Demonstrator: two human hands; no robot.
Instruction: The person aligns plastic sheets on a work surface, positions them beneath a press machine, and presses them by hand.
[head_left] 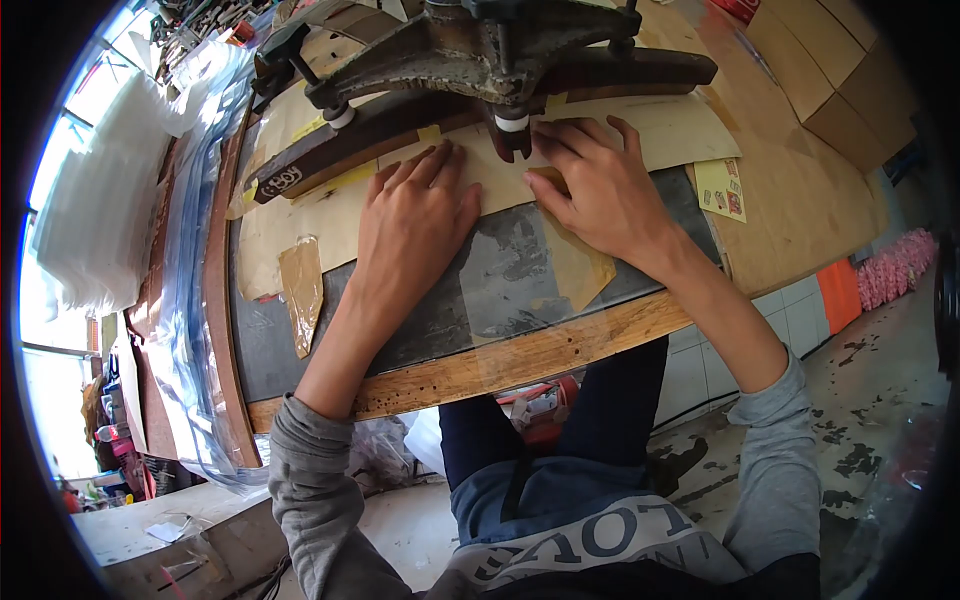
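Note:
My left hand (pixel 415 215) lies flat on the tan paper sheet (pixel 330 215), its fingers pointing up to the dark curved bar (pixel 380 135) of a metal machine (pixel 470 60). On the right, my right hand (pixel 600 190) rests on the same sheet with its fingers spread, beside the machine's white-ringed post (pixel 512 125). Neither hand holds anything that shows. Below them is a dark grey plate (pixel 420 310) with brown tape strips (pixel 302 290) stuck on it. Some fingertips are close against the bar.
Clear plastic sheets (pixel 195 230) run along the left side. A cardboard box (pixel 820 80) stands at the upper right, and a yellow printed label (pixel 720 190) lies on the board. A wooden edge (pixel 530 355) borders the table's front. Pink fluffy material (pixel 895 268) is at far right.

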